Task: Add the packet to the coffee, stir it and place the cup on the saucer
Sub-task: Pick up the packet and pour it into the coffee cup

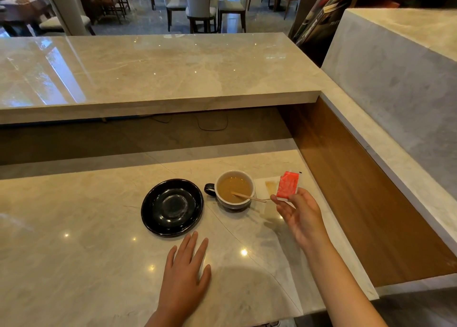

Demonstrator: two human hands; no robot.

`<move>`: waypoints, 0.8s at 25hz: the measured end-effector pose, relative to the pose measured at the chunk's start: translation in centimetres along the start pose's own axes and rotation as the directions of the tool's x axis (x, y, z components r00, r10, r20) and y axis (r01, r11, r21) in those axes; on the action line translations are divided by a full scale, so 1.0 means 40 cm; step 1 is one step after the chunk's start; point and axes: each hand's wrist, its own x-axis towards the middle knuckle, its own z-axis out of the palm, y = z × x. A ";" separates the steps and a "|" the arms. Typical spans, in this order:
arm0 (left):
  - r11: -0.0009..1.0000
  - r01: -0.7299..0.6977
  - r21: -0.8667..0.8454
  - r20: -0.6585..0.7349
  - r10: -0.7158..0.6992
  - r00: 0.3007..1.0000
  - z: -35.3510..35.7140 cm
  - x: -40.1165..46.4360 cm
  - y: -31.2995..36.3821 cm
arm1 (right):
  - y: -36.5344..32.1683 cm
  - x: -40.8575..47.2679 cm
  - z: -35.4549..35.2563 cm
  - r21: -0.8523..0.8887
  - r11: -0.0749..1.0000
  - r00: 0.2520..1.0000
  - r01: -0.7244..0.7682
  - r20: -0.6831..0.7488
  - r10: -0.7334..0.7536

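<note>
the packet's (287, 185) print is too small to read, and the right hand's (299, 218) fingertips cover its lower corner. the stirrer's (248, 196) tip sits sunk in coffee (233, 187). both forearms are cut by the bottom edge.

One cup (234, 189), one saucer (172, 207), one stir stick (248, 197), one red packet (287, 185), one napkin (265, 187), two hands.

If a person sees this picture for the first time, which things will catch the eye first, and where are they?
The bright red packet, pinched in the fingertips of the right hand just right of the cup, stands out first. Next comes the cup of coffee on the marble counter, with a wooden stirrer leaning in it, and the empty black saucer to its left. The left hand rests flat on the counter below the saucer.
</note>
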 end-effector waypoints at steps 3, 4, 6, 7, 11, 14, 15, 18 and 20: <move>0.999 -0.025 -0.031 -0.005 0.025 1.000 -0.004 -0.002 -0.002 | -0.009 0.014 0.022 -0.034 0.999 1.000 0.000 0.030 0.001; 0.999 -0.035 -0.036 -0.008 0.035 0.999 -0.005 -0.003 -0.002 | -0.011 0.019 0.029 -0.072 0.997 0.999 0.009 0.042 -0.006; 0.998 -0.046 -0.051 -0.021 0.045 0.999 -0.004 -0.003 -0.004 | -0.012 0.032 0.044 -0.219 0.974 0.996 0.054 0.077 -0.037; 0.997 -0.045 -0.057 -0.026 0.044 0.999 -0.003 -0.003 -0.004 | -0.012 0.041 0.052 -0.324 0.941 0.993 0.095 0.102 -0.065; 0.997 -0.039 -0.065 -0.035 0.036 0.999 0.001 -0.002 -0.004 | -0.005 0.076 0.088 -0.738 0.588 0.942 0.332 0.225 -0.250; 0.998 -0.032 -0.053 -0.035 0.030 0.999 0.003 -0.002 -0.004 | 0.009 0.092 0.108 -0.831 0.287 0.859 0.476 0.371 -0.352; 0.998 -0.029 -0.047 -0.033 0.027 0.999 0.003 -0.001 -0.004 | 0.013 0.097 0.110 -0.834 0.213 0.833 0.510 0.415 -0.367; 0.999 -0.020 -0.045 -0.032 0.019 0.999 0.004 0.000 -0.004 | 0.022 0.112 0.113 -0.820 0.038 0.777 0.572 0.526 -0.347; 0.999 -0.016 -0.047 -0.036 0.014 0.999 0.004 0.001 -0.003 | 0.024 0.118 0.115 -0.806 -0.049 0.753 0.590 0.571 -0.327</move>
